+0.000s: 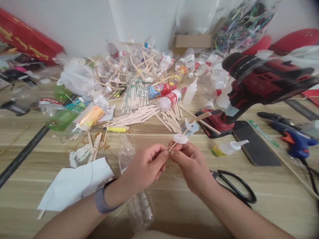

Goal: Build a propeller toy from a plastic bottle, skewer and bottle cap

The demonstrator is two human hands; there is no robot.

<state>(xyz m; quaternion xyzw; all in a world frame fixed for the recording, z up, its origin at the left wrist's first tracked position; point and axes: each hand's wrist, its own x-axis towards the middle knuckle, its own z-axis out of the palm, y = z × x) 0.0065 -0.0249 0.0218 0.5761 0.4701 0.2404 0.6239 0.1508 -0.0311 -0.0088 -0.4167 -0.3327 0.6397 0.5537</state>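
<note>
A thin wooden stick (172,147) passes up through a white bottle cap (180,138). Its low end is pinched between the thumb and forefinger of my left hand (147,162). My right hand (195,166) is closed on the same stick just under the cap, and the fingertips of both hands nearly touch. A flat wooden piece (203,116) shows at the stick's upper end. Another long stick (210,126) crosses behind it; I cannot tell whether they are joined. Beneath my left forearm lies a clear plastic bottle (141,210), partly hidden.
Black-handled scissors (240,187) lie right of my right hand. Beyond are a glue bottle (228,147), a phone (256,142), a red drill (264,83) and a blue glue gun (296,136). Craft sticks (139,114) and bottles crowd the back; white paper (74,182) lies left.
</note>
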